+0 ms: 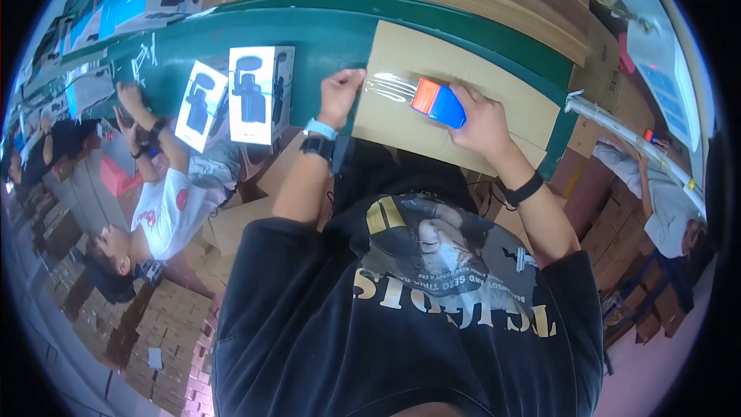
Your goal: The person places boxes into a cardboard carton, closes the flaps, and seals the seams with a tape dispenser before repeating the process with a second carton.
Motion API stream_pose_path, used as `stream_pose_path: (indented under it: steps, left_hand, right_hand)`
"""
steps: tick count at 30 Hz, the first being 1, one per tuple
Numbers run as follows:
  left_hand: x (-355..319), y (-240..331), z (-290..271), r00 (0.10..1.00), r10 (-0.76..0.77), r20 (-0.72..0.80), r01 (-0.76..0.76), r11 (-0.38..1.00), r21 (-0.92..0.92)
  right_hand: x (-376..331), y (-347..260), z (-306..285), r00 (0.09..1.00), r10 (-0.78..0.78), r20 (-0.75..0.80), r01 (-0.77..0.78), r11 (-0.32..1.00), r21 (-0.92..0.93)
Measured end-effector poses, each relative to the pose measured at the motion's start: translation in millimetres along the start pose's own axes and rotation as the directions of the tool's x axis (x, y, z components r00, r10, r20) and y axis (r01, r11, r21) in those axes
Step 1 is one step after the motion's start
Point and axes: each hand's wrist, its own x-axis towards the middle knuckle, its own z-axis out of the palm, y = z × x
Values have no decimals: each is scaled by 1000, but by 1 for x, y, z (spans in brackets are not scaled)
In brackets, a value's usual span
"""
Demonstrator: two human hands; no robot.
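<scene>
A brown cardboard box point(471, 54) lies in front of me on the green table. My right hand point(480, 120) grips an orange and blue tape dispenser point(438, 103), pressed down near the middle of the box. From it, a strip of shiny clear tape point(390, 86) runs left across the cardboard to the box's left edge. There my left hand point(340, 96) is closed, its fingertips pinched together at the tape's end. How much tape lies between those fingers is hard to make out.
Two white product boxes with dark device pictures, one upright point(252, 93) and one tilted point(202, 104), stand left on the green table point(320, 35). A co-worker point(174, 201) works farther left, and another person point(671, 201) is at the right. A white pole point(633, 143) slants at the right.
</scene>
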Motion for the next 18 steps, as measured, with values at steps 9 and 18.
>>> stream_pose_path:
  steps: [9, 18]
  left_hand:
    - [7, -60, -6, 987, -77, -142, 89, 993, 80]
    - [-73, 88, 64, 896, 246, 370, -443, 431, 786]
  right_hand:
    - [-9, -3, -1, 998, 31, -49, -34, 998, -62]
    - [-8, 6, -2, 989, -64, 131, 70, 997, -38]
